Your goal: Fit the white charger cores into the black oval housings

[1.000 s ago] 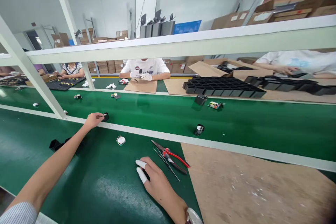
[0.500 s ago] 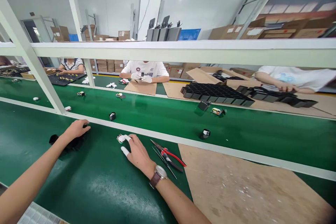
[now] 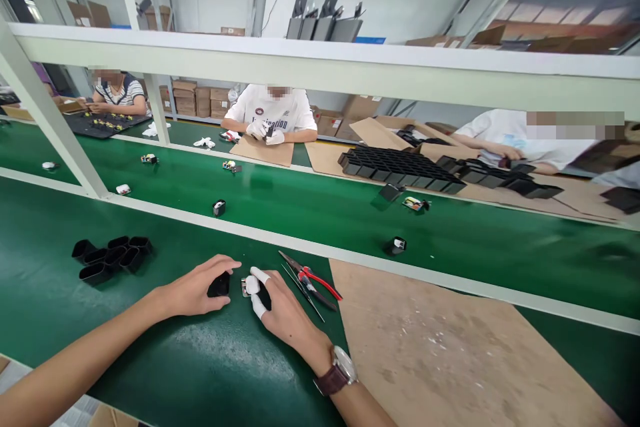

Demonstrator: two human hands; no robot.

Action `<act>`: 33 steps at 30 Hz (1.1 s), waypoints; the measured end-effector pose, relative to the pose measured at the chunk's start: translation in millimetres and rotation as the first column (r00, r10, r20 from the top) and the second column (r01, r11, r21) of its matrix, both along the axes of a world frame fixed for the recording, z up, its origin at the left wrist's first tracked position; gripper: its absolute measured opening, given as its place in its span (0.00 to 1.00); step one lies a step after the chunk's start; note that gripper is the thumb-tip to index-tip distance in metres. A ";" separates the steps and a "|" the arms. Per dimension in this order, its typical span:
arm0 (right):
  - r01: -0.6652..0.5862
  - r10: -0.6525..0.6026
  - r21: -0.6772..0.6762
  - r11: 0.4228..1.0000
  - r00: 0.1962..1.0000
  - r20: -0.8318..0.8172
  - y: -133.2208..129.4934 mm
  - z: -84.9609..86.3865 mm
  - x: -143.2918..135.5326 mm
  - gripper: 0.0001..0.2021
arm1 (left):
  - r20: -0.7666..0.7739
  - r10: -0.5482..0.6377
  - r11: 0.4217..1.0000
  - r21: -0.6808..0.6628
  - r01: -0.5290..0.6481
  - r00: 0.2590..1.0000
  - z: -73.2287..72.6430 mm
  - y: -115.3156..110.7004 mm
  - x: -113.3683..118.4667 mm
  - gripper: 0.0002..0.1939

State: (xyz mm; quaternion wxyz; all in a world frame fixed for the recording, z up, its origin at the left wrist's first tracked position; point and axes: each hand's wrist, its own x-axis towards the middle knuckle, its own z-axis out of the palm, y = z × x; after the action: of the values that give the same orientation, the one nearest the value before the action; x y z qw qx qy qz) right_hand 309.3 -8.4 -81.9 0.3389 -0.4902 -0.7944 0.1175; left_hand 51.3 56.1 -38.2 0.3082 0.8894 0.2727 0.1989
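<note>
My left hand [image 3: 205,288] is curled around a black plastic housing [image 3: 219,285], its thumb and fingers on either side. Just to the right, my right hand [image 3: 280,303] pinches a small circuit board with a white top [image 3: 251,285] between white-covered fingertips. The board and the housing face each other with a small gap between them. Several more black housings [image 3: 115,255] stand in a cluster on the green bench, left of my left hand. Red-handled pliers [image 3: 313,280] and thin tweezers [image 3: 303,292] lie right of my right hand.
A brown board [image 3: 440,333] covers the bench at right. Beyond a pale rail [image 3: 280,248], a green belt [image 3: 310,213] carries scattered parts. Black housings [image 3: 400,170] stand in rows across it. Co-workers sit opposite; one in white gloves [image 3: 265,132] handles a part. A shelf beam [image 3: 320,60] crosses above.
My left hand has come right from the housing cluster with one black housing in it. My right hand, which was reaching onto the board, now holds it in front of the housing.
</note>
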 end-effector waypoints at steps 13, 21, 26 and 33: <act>0.082 -0.080 0.126 0.989 0.997 -0.018 -10.8 -4.7 -5.5 0.20 | 0.086 0.117 0.989 0.077 -0.123 0.989 -35.9 -0.9 0.8 0.36; 0.149 -0.127 0.145 0.978 0.980 -0.154 -22.1 6.6 -8.7 0.21 | -0.035 0.107 0.993 -0.046 -0.108 0.994 -29.1 -1.5 1.8 0.37; 0.095 -0.047 0.201 0.975 0.972 -0.230 -30.2 12.7 -16.1 0.29 | 0.108 0.056 0.993 0.100 -0.067 0.993 -32.1 -2.6 7.9 0.30; 0.017 0.014 0.215 0.976 0.990 -0.142 -31.8 10.1 -19.5 0.34 | 0.092 -0.023 0.976 0.218 0.003 0.996 -34.7 -7.7 9.7 0.35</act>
State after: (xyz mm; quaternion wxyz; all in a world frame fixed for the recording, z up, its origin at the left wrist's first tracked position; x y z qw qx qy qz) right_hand 289.8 -40.2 -71.8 0.4461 -0.4414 -0.7758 0.0650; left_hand 61.0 48.4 -72.9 0.2230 0.9092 0.2287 0.2670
